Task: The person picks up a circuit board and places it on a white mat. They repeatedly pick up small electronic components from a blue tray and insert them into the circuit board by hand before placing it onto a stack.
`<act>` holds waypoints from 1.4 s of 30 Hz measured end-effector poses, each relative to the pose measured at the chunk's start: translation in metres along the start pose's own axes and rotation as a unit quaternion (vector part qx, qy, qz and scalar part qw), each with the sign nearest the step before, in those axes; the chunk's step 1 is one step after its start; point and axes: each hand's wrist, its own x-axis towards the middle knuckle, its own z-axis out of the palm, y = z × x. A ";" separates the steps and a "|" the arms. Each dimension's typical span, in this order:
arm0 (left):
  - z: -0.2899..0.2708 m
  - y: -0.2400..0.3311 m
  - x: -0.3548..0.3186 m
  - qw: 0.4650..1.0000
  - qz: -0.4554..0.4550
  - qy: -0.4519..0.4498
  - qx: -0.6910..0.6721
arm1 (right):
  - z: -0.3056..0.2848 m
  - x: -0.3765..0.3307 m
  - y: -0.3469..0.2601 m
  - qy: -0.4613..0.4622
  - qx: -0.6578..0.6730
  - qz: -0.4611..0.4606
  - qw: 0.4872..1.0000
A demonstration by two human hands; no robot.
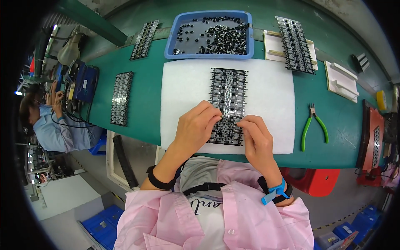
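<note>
A long panel of small black circuit boards (228,89) lies on a white foam sheet (179,87) in front of me. Over the panel's nearer half, my left hand (197,125) comes in from the left, its thumb and fingers pinched together. Facing it at the right edge of the panel, my right hand (258,136) has its fingers curled and its thumb near the fingertips. Whatever is between the fingertips of either hand is too small or hidden to make out. Beyond the foam stands a blue tray (167,46) with many small black components (227,39).
Green-handled cutters (312,125) lie right of the foam. More board panels (121,98) rest at the left, and another panel (295,45) lies across a white holder (273,46). An empty white holder (341,81) is farther right. A person (58,125) sits at the left.
</note>
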 end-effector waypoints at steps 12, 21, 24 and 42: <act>0.000 -0.002 0.001 0.999 0.009 -0.025 0.027 | 0.000 -0.002 0.004 0.004 0.024 -0.023 0.999; -0.006 0.010 0.004 0.992 0.020 -0.061 0.112 | -0.002 -0.002 0.001 -0.008 0.033 -0.009 0.999; -0.011 0.008 0.006 0.995 0.022 -0.076 0.052 | -0.006 -0.001 -0.001 -0.012 0.032 -0.008 0.999; -0.038 -0.064 0.168 0.935 -0.005 -0.200 0.293 | 0.016 0.206 0.007 -0.215 -0.425 -0.048 0.878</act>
